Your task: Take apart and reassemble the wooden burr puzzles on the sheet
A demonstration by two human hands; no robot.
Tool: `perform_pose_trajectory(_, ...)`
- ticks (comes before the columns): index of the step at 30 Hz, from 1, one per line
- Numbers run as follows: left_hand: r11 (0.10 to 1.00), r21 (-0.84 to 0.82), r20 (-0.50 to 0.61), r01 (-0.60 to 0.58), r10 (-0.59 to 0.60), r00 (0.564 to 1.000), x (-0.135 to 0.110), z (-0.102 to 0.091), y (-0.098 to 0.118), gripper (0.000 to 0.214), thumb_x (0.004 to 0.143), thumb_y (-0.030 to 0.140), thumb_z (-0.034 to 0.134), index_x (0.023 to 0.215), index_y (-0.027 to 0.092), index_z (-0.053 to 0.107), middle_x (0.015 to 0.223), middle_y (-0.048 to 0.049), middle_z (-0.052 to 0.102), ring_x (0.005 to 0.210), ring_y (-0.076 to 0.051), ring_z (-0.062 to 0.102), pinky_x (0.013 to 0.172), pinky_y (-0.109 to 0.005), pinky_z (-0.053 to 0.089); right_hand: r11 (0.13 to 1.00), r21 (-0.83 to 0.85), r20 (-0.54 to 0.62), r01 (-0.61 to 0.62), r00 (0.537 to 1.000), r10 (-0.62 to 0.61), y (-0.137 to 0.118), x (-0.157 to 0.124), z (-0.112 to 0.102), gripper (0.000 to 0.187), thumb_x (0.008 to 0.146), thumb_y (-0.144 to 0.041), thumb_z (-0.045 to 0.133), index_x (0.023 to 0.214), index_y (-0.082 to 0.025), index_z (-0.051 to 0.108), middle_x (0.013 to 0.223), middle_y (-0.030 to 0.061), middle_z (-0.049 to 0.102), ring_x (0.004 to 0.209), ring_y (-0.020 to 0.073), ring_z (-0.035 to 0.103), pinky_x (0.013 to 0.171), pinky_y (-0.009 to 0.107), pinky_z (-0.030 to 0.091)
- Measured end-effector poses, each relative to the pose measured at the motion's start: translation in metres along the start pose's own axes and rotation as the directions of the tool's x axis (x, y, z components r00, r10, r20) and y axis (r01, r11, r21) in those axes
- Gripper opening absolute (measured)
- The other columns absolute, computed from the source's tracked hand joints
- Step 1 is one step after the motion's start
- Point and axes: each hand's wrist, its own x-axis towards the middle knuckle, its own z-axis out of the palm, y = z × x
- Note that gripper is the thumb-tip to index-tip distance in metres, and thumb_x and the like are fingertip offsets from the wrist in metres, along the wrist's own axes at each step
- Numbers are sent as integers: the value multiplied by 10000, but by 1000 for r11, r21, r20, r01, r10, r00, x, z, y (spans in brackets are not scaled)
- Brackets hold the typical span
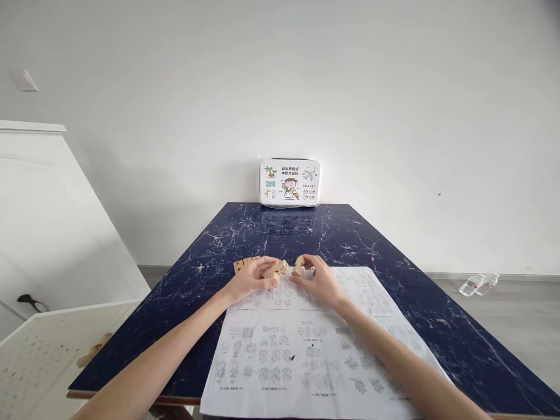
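My left hand is closed around a light wooden block piece above the far edge of a printed paper sheet. My right hand pinches a second small wooden piece right beside it; the two pieces nearly touch. Another flat wooden piece lies on the dark blue marble table just behind my left hand. The sheet shows rows of small diagrams.
A white tin with cartoon travel pictures leans against the wall at the table's far end. A white perforated tray or rack stands at lower left beside a white cabinet. A crushed plastic bottle lies on the floor at right.
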Motion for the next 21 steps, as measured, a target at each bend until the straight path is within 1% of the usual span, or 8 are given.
perform_pose_trajectory(3,995,81,-74,-58,64,995,-2,4,-2,641,749,469,866,1283,223,611,1320,-123,675,1165,-289,662,936,-418,565,993,-111,95,38,995,-27,6,-3,4,548,761,-507,828,1208,-236,664,1204,113,656,1152,332,601,971,491,516)
perform_pose_trajectory(5,983,166,-109,-72,91,990,-5,9,-2,659,744,458,871,1303,242,595,1326,-112,675,1198,-304,660,965,-429,559,990,-126,142,66,989,-48,6,-5,5,566,771,-508,825,1240,-238,660,1240,122,636,1210,344,570,1017,509,501)
perform_pose_trajectory(8,938,346,-140,-31,85,986,-9,17,-2,687,753,493,858,1344,285,576,1228,-82,720,1064,-291,716,900,-424,582,990,-72,145,122,983,-111,-1,-6,4,517,840,-460,771,1295,-256,631,1302,121,596,1250,325,551,1068,520,481)
perform_pose_trajectory(10,889,457,-165,-27,114,980,-10,21,-2,677,741,514,860,1324,295,594,1165,-65,735,987,-281,731,877,-419,581,978,-13,134,209,970,-205,-8,-8,1,408,909,-405,699,1287,-269,621,1307,112,590,1254,300,555,1083,513,477)
perform_pose_trajectory(12,848,529,-177,-26,141,974,-10,23,-2,667,727,525,863,1300,294,612,1129,-54,739,931,-267,735,859,-407,576,946,33,140,321,936,-323,-14,-9,-1,287,954,-360,649,1224,-266,632,1274,107,602,1234,282,571,1076,493,484)
perform_pose_trajectory(14,825,565,-165,-22,139,976,-10,23,-2,672,717,542,862,1290,287,621,1096,-49,740,873,-250,732,817,-386,572,914,46,138,403,904,-405,-17,-10,-2,187,982,-346,623,1145,-257,641,1217,107,615,1194,273,591,1043,471,503)
perform_pose_trajectory(18,811,585,-136,-3,102,985,-11,25,0,716,705,588,860,1299,273,615,1051,-38,731,794,-221,721,749,-353,554,896,37,122,443,888,-444,-16,-11,0,121,1025,-342,570,1063,-243,628,1150,104,623,1099,254,622,965,431,532)
perform_pose_trajectory(21,804,594,-134,-7,107,985,-12,26,1,720,712,597,854,1301,266,605,1088,-45,725,838,-231,724,774,-355,552,898,43,127,438,889,-440,-16,-10,1,147,1042,-355,537,1032,-232,617,1106,99,635,1034,243,628,923,414,533)
